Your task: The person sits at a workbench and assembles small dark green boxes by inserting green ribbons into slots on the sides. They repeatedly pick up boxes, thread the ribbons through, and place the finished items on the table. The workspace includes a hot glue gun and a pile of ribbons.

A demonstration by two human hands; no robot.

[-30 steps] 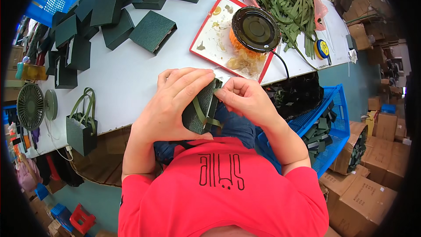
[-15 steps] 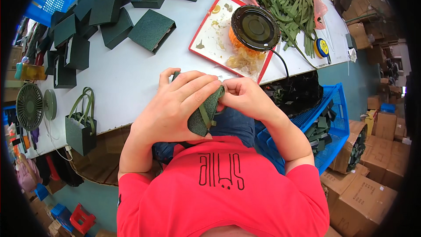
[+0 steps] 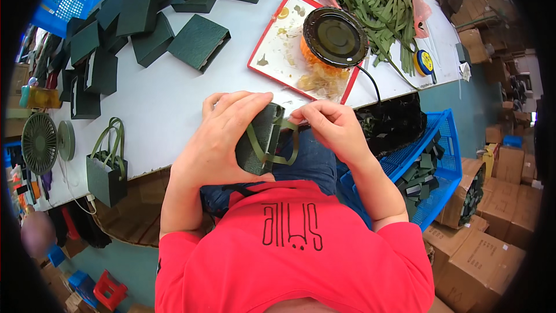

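Dark green box (image 3: 259, 146), small and flat-sided, is held up just off the near edge of the white counter (image 3: 168, 104), above the lap. A loop of olive ribbon handle (image 3: 285, 149) is seen draped across its face. The box is wrapped by the left hand (image 3: 223, 139), fingers curled over its top edge, so the grip is closed around the box body. The ribbon's upper end is pinched by the right hand (image 3: 333, 127) between thumb and fingertips, just beside the box's top corner.

Further out, a red-rimmed tray (image 3: 278, 52), smeared with glue stains, is laid on the counter, and a round black-topped pot (image 3: 335, 37) with an orange base is set on it. A pink bag of loose green ribbons (image 3: 370, 0) is spread behind. To the left, flat green box panels (image 3: 200, 40) with a pebbled texture are scattered in a heap. A finished green bag (image 3: 107, 174) with looped handles is stood at the counter's near corner, close to a small fan (image 3: 39, 142). A blue crate (image 3: 431, 162) is placed below on the right.
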